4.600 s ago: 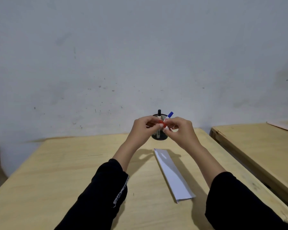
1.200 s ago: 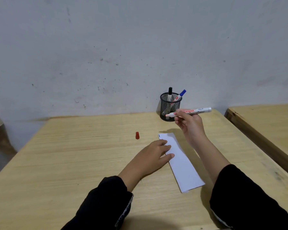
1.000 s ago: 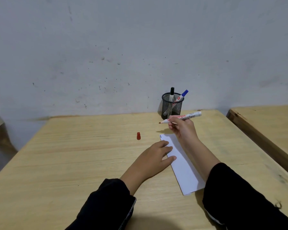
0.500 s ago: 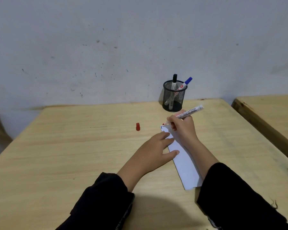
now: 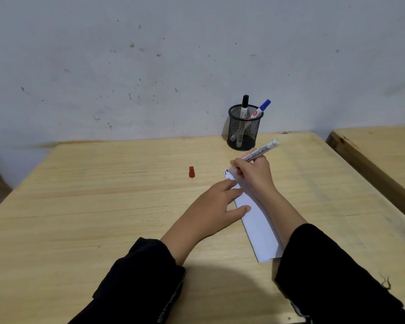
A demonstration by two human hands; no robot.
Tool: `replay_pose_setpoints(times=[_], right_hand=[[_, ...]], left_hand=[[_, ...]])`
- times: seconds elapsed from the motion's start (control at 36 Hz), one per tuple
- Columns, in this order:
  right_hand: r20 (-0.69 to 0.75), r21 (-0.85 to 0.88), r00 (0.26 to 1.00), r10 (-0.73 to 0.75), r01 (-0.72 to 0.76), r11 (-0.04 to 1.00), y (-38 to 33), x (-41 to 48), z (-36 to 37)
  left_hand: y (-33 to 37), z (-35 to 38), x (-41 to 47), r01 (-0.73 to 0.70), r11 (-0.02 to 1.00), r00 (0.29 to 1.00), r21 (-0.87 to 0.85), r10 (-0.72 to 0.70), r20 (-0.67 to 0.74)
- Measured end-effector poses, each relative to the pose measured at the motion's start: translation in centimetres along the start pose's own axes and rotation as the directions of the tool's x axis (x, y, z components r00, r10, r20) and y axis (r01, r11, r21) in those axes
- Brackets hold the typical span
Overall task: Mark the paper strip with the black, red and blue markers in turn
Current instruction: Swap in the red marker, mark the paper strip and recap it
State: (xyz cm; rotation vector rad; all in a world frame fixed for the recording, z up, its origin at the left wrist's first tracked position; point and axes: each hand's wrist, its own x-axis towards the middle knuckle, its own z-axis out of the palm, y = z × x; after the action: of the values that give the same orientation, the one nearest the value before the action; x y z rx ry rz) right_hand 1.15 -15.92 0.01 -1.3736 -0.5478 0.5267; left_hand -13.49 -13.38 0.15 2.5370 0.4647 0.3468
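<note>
Wood desk (image 5: 103, 206), pale, set against a scuffed grey wall (image 5: 150, 54). Right hand (image 5: 255, 176) was clenched around the red marker (image 5: 258, 152) in a writing grip, fingers curled about the barrel near its tip. Marker tilted, tail end pointing up and to the right, tip down at the far end of the strip (image 5: 257, 220). Heel of the right hand and the forearm lay over the strip's right side. A short dark mark showed on the strip's far left corner; a speck of red showed at the tip, too small to tell more.

Left hand (image 5: 215, 206) lay flat and open, palm down, fingers spread. Fingertips and thumb pressed on the strip's left edge; the rest of the hand rested on the desk. Both forearms in black sleeves (image 5: 138, 284) reached in from the near edge.

Strip lay white, long, angled from near right to far left, between the two hands. Red cap (image 5: 191, 172) stood alone on the desk, left of the strip, apart from it. Mesh cup (image 5: 243, 129) stood by the wall beyond the right hand, holding the black marker (image 5: 244, 106) and blue marker (image 5: 261, 109), caps up.
</note>
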Motion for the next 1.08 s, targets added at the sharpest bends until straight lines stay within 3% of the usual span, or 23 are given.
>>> replay_pose_setpoints(times=[0.86, 1.08], right_hand=[[-0.002, 0.021, 1.0, 0.008, -0.008, 1.0, -1.0, -0.7, 0.4], [-0.03, 0.232, 0.999, 0.028, -0.02, 0.972, -1.5, -0.4, -0.4]], left_hand=[[-0.3, 0.1, 0.1, -0.017, 1.0, 1.0, -0.006, 0.017, -0.006], [-0.3, 0.1, 0.2, 0.008, 1.0, 1.0, -0.018, -0.007, 0.011]])
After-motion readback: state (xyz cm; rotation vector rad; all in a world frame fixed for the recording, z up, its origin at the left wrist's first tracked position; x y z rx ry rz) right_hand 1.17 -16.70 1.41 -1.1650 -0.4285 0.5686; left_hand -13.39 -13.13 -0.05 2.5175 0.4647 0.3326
